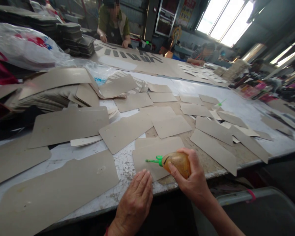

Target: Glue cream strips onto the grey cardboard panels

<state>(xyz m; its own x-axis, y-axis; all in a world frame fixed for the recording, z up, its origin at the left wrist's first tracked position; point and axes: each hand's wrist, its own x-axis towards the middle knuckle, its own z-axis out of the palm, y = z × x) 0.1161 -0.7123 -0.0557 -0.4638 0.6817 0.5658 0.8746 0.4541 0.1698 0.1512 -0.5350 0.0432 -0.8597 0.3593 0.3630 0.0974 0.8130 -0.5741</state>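
My right hand [195, 173] is wrapped round an amber squeeze bottle [177, 163] that looks like a glue bottle, tilted on its side. Its green nozzle [153, 160] points left, over a flat grey-beige panel [144, 154] near the table's front edge. Whether the tip touches the panel I cannot tell. My left hand [137, 196] lies flat with its fingers stretched out, fingertips at the panel's lower left edge, just below the nozzle. Another panel [172, 126] lies just behind this one.
More beige panels [71, 124] cover the white table [124, 164], some overlapping. A fanned stack [51, 96] and a plastic bag [31, 49] stand at the left. A green-tipped nozzle [220, 104] shows at the right. Across the table one person [114, 26] handles sheets; another [201, 54] sits farther right.
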